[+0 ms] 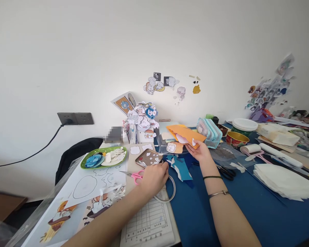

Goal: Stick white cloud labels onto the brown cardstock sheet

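My right hand [201, 152] holds up an orange sheet of paper [184, 134] with white cut-out shapes on it, fingers pinched on its lower edge, above the blue table cover [221, 212]. My left hand [154, 177] rests curled on the table beside pink-handled scissors [135, 176] and over a clear tape ring [170, 192]. Its fingertips sit near a small brown tray of stickers [148, 158]. What the left fingers hold, if anything, is hidden.
A green plate [103, 159] of paper scraps stands at the left, with cut printed sheets [84, 192] in front. Black scissors [226, 172], a stack of white tissue [283, 180], a gold tin [236, 139], teal cases [209, 132] and a paper-figure stand [141, 123] crowd the back and right.
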A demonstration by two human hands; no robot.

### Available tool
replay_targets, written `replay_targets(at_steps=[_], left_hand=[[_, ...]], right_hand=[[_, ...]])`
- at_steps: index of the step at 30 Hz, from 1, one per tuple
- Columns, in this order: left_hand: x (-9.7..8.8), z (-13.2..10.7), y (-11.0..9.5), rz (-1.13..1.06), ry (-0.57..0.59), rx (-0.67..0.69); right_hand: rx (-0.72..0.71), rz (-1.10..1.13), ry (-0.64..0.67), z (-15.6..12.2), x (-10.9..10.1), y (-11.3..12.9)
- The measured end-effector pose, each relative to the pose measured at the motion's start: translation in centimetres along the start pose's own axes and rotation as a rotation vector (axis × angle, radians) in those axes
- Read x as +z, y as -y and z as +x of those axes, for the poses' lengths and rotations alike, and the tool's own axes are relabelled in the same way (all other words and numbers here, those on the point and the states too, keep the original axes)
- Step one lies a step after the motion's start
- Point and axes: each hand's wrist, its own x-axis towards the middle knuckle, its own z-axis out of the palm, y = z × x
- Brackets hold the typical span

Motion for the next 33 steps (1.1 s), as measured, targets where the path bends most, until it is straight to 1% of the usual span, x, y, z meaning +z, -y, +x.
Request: replay_targets(at_steps=[3, 6, 17, 22, 26, 30, 33], left_hand=[[0.1, 0.0, 0.0, 0.001, -0.001, 0.000], [0.1, 0.1, 0.0, -0.001, -0.001, 0.005], [0.3, 0.1, 0.2, -0.001, -0.016, 0.016], [0.3, 0.2, 0.2, -0.006, -0.023, 0.018], [0.3, 0.2, 0.2, -0.006, -0.028, 0.023], [0.4, 0.2, 0.2, -0.002, -0.031, 0.022], [0.4, 0.2, 0.3, 0.001, -0.033, 0.022]], right_hand=[[0.065, 0.049, 0.035, -0.2, -0.1, 0.4], [0.102, 0.074, 0.041, -0.1, -0.2, 0.5], [0.088, 0.081, 0.037, -0.2, 0.0, 0.3], [0.047, 0.036, 0.026, -0.2, 0.2, -0.2], [0.003, -0.003, 0.016, 0.1, 0.5, -1.0], [-0.056, -0.006, 0.005, 0.8, 0.9, -1.9], [-0.105, 0.001, -0.016, 1.2, 1.2, -2.1]])
